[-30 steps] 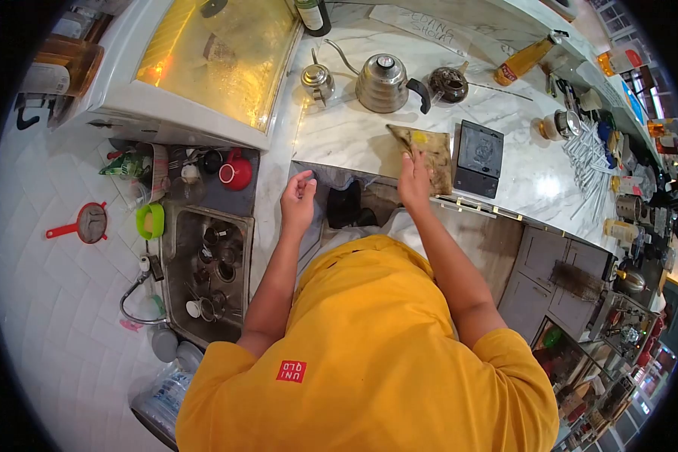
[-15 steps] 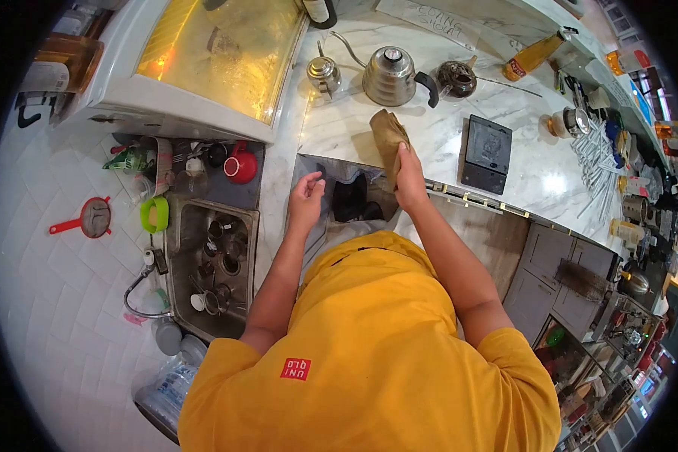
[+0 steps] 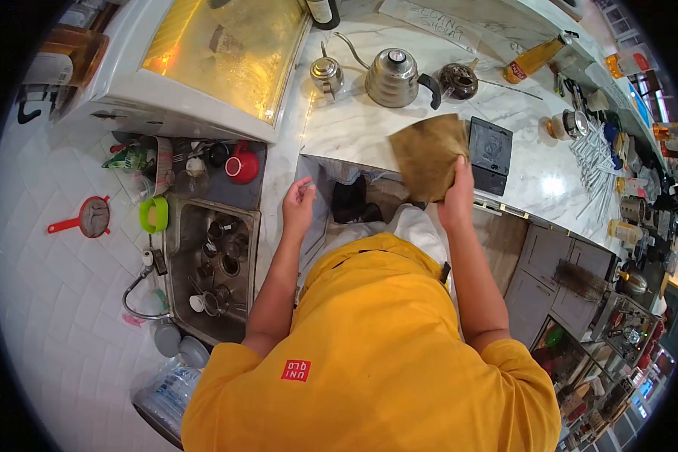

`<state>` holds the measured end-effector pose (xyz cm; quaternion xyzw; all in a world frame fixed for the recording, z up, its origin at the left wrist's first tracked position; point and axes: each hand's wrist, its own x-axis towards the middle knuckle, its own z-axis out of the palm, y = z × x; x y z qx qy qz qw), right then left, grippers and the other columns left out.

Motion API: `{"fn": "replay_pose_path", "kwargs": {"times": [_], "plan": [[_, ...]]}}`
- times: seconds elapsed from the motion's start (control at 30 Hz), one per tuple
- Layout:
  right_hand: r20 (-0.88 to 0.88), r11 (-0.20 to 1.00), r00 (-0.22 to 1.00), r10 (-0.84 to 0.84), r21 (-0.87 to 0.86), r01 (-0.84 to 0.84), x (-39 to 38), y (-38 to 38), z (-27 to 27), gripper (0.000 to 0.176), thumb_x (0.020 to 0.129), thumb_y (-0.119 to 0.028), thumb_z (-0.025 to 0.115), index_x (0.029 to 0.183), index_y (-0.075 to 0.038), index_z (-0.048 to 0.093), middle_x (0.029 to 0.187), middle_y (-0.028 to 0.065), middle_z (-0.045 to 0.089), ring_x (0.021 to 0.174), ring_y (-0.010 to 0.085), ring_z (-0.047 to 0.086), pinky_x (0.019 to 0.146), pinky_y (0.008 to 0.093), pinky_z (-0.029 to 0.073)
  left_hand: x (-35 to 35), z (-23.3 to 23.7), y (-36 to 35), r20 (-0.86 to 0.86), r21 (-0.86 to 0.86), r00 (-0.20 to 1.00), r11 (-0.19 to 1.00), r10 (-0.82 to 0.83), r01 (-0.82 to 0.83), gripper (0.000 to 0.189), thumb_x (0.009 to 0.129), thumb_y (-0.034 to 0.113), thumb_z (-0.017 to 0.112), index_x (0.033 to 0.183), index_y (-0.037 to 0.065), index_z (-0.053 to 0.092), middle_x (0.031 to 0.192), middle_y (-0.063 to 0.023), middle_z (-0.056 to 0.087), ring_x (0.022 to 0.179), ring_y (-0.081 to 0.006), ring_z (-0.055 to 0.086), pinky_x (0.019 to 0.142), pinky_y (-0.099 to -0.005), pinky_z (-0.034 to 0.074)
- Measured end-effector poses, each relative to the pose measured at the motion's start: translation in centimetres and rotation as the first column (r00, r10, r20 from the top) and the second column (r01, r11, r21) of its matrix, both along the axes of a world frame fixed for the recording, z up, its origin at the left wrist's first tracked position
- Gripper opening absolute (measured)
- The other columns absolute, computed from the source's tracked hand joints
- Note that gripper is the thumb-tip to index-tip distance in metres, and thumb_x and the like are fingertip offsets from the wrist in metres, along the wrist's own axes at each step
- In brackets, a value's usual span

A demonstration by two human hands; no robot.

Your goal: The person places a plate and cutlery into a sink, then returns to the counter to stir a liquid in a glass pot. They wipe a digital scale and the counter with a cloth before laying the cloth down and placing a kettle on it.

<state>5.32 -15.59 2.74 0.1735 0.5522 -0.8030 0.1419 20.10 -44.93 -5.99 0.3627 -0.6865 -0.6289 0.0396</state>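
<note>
A brown cloth [image 3: 429, 157] hangs spread out from my right hand [image 3: 458, 194], whose fingers pinch its right edge. The cloth is over the front edge of the marble counter [image 3: 346, 135], just left of a black scale [image 3: 490, 154]. My left hand [image 3: 299, 207] is raised near the counter's front edge, away from the cloth. Its fingers are curled close together, and whether something small is between them is too small to tell. Behind the cloth stand a steel gooseneck kettle [image 3: 393, 79] and a glass pot with dark contents [image 3: 457, 80].
A sink [image 3: 177, 264] with cups and utensils is at the left, below a red mug [image 3: 241, 164]. A small steel pot [image 3: 326, 74] stands by the glass-fronted case [image 3: 218, 60]. An amber bottle [image 3: 533, 60] and many straws [image 3: 599, 166] lie at the right.
My right hand has moved right with the cloth, which has gone from narrow and folded to spread wide. My left hand has shifted slightly left, its fingers more curled.
</note>
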Motion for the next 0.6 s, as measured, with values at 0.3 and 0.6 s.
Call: {"fn": "replay_pose_path", "kwargs": {"times": [0.3,0.6], "plan": [[-0.117,0.72,0.958,0.26,0.685,-0.112,1.1,-2.3,-7.3,0.059,0.106,-0.039,0.044,0.141,0.008,0.051,0.141,0.0288,0.056,0.133,0.0391,0.052,0.114,0.0413,0.036,-1.5,-0.7,1.0,-0.012,0.011,0.995,0.995,-0.101,0.101,0.034,0.099,0.023,0.064,0.13,0.008,0.062,0.099,0.001,0.065,0.089,-0.0085,0.06,0.073,-0.0233,0.044],[0.297,0.919,0.952,0.078,-0.392,0.047,1.9,-1.0,-2.6,0.052,0.108,-0.044,0.043,0.144,-0.008,0.05,0.142,0.0101,0.058,0.131,0.0256,0.054,0.11,0.0429,0.042,-3.8,-0.9,1.8,-0.071,0.015,0.987,0.989,-0.144,0.145,0.033,0.099,0.024,0.064,0.128,0.007,0.063,0.099,0.0003,0.066,0.089,-0.0091,0.06,0.073,-0.0239,0.045]]}}
